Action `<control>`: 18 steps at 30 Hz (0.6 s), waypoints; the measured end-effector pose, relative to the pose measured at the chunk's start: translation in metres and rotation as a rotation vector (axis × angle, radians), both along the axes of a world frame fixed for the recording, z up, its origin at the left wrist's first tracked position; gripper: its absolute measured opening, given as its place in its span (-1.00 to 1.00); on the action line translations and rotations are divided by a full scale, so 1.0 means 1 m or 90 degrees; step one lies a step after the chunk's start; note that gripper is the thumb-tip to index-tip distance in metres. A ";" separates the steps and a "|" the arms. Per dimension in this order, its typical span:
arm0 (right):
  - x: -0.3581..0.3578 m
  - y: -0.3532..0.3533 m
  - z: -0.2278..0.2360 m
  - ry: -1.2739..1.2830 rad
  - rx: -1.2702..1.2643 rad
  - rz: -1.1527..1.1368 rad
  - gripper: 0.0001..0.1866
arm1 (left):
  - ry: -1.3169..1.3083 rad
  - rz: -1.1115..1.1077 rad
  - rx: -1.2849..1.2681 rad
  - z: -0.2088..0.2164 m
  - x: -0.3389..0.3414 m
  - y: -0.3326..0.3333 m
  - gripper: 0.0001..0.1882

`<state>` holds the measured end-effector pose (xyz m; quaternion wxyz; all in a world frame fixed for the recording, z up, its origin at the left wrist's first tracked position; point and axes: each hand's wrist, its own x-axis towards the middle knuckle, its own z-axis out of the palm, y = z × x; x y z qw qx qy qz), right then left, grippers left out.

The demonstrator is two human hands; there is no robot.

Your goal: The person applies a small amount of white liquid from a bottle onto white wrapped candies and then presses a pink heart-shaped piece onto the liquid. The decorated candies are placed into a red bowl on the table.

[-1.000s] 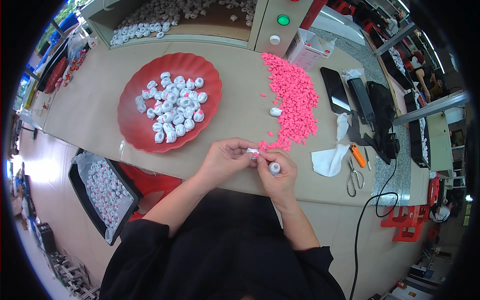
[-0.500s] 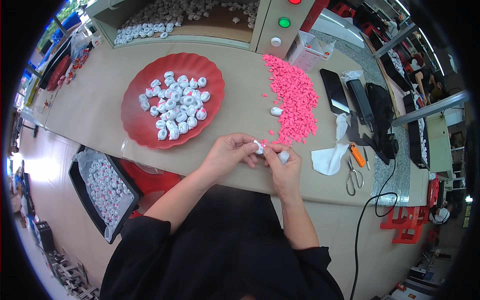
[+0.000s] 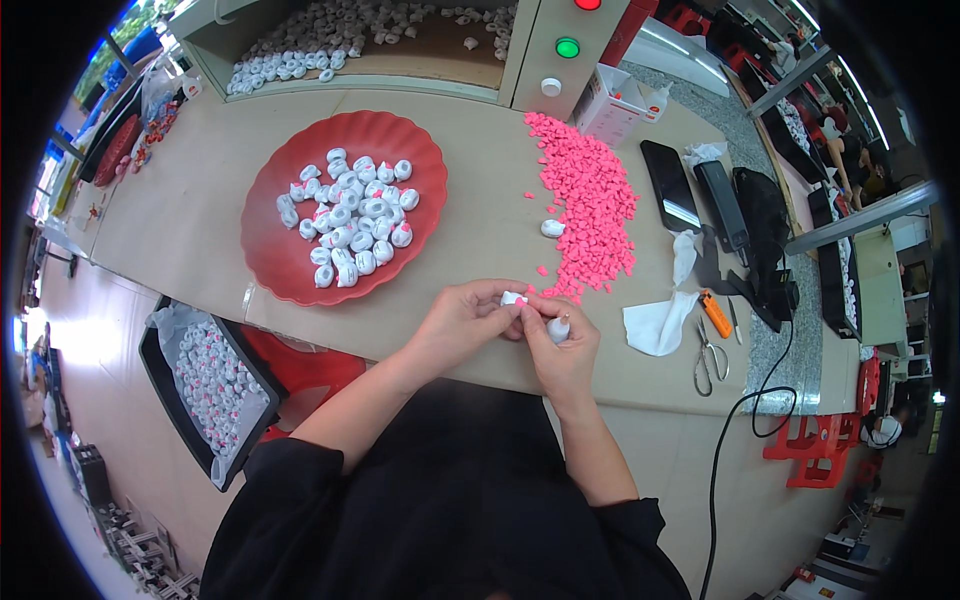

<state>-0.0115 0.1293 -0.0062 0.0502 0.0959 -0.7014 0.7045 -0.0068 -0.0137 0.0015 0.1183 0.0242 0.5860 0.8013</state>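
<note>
Close to the table's front edge, my left hand [image 3: 450, 322] pinches a small white moulded piece [image 3: 511, 298] between thumb and fingers. My right hand [image 3: 570, 362] meets it there, its thumb and forefinger closed against a tiny pink piece [image 3: 521, 303] on the white one. Tucked in the right hand's fingers is also a small white bottle [image 3: 558, 329] with a narrow tip. Just beyond my hands lies a spread pile of pink pieces [image 3: 590, 195]. A single white piece [image 3: 552, 228] rests at that pile's left edge. The red scalloped plate [image 3: 270, 250] holds many white pieces, some with pink bits.
A lit-button cabinet [image 3: 530, 60] with white pieces inside stands at the back. To the right lie a phone [image 3: 668, 185], white cloth [image 3: 655, 328], orange cutter [image 3: 715, 313], scissors [image 3: 708, 360] and a black cable [image 3: 722, 480]. A black lined tray [image 3: 165, 375] sits lower left.
Both hands have come slightly nearer to me with the white piece. It is turned differently, the pink piece now showing on its near side, and the bottle's tip points more upward.
</note>
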 end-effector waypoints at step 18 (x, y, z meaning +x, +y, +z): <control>0.000 0.000 0.001 0.189 0.145 0.002 -0.82 | -0.005 0.012 0.043 -0.002 0.004 0.004 -0.70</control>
